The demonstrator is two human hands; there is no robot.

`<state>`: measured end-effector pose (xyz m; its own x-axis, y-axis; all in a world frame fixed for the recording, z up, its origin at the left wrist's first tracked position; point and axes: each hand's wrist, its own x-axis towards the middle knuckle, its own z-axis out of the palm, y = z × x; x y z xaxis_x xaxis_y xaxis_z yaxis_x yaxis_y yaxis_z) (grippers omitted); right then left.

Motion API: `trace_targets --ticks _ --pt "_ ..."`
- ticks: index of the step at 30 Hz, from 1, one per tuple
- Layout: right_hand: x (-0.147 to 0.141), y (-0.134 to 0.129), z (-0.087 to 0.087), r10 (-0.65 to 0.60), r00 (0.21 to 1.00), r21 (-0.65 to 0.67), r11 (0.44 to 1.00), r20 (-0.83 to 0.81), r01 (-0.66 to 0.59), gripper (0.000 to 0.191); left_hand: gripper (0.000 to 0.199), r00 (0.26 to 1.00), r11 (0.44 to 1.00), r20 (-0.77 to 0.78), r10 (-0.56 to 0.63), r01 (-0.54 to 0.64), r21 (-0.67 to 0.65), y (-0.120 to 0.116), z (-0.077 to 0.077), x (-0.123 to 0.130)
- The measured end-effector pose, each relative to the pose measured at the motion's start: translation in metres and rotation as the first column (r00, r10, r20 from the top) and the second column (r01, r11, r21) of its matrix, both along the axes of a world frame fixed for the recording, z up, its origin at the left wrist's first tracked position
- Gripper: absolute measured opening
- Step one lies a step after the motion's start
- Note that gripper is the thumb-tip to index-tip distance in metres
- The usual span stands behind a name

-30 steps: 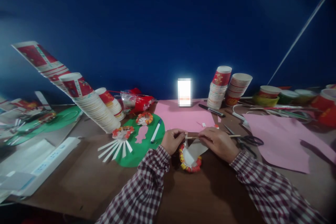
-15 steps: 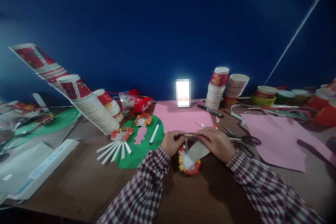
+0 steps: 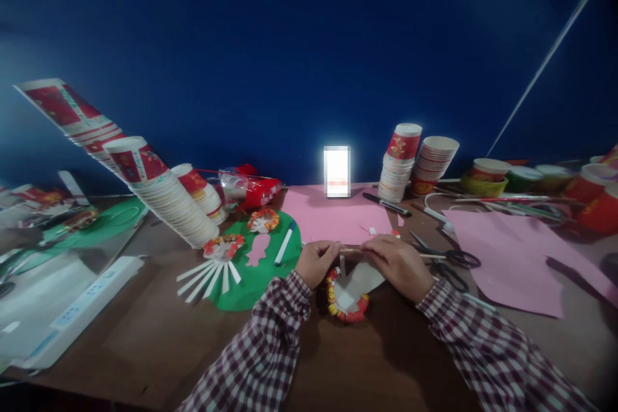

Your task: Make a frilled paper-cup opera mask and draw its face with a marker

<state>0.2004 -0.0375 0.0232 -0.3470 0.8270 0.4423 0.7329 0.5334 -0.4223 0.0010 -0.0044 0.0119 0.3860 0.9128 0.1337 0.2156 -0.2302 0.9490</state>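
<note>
My left hand (image 3: 317, 262) and my right hand (image 3: 400, 265) are closed, fingertips pinching either end of a narrow tan roll (image 3: 350, 249). It looks like a paper strip wound on a thin stick, whose pale end (image 3: 433, 256) seems to show past my right hand. From the roll a strip runs down to a cut-open paper cup (image 3: 348, 296), its rim ringed by red and yellow curls. An uncurled white flap of it lies under my right fingers. To the left, another cut cup (image 3: 223, 246) has curls and straight white strips fanned out.
A green paper disc (image 3: 239, 293) bears a pink paper fish (image 3: 259, 250), a marker (image 3: 284, 243) and a small curled cup piece (image 3: 263, 221). Leaning cup stacks (image 3: 168, 206) stand left. Scissors (image 3: 447, 257), pink paper (image 3: 512, 264) and more stacked cups (image 3: 400, 164) are right. A blue partition (image 3: 290, 64) rises behind.
My hands hold nearly the same place, with the roll turned slightly between the fingertips. At the far left edge, a dark blurred shape has come into view above the green sheet.
</note>
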Motion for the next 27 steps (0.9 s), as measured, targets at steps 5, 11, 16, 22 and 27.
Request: trace_targets --ticks 5,11,16,22,27 --pt "-0.0007 -0.0006 0.0001 0.001 1.000 -0.001 1.000 0.003 -0.001 0.017 0.032 0.998 0.999 -0.057 0.037 -0.036 0.029 0.0000 0.0001 0.0003" --pt "-0.0028 -0.0014 0.0017 -0.011 1.000 0.011 1.000 0.030 0.011 0.017 0.028 0.998 0.997 -0.028 0.049 -0.047 0.057 -0.0015 0.0001 0.0015" --pt "-0.0054 -0.0025 0.0017 -0.028 0.999 0.029 0.999 0.027 0.027 0.018 0.026 0.998 0.996 -0.002 0.067 -0.067 0.057 -0.0017 0.0010 0.0023" --pt "-0.0080 -0.0032 0.0024 -0.036 0.998 0.024 0.999 0.042 0.035 0.018 0.024 0.999 0.998 -0.012 0.049 -0.048 0.048 -0.0004 0.0008 0.0002" --pt "-0.0076 -0.0034 0.0022 -0.047 0.998 0.040 0.998 0.042 0.045 0.017 0.025 1.000 1.000 0.020 -0.004 0.004 0.014 0.0008 -0.0036 -0.0019"
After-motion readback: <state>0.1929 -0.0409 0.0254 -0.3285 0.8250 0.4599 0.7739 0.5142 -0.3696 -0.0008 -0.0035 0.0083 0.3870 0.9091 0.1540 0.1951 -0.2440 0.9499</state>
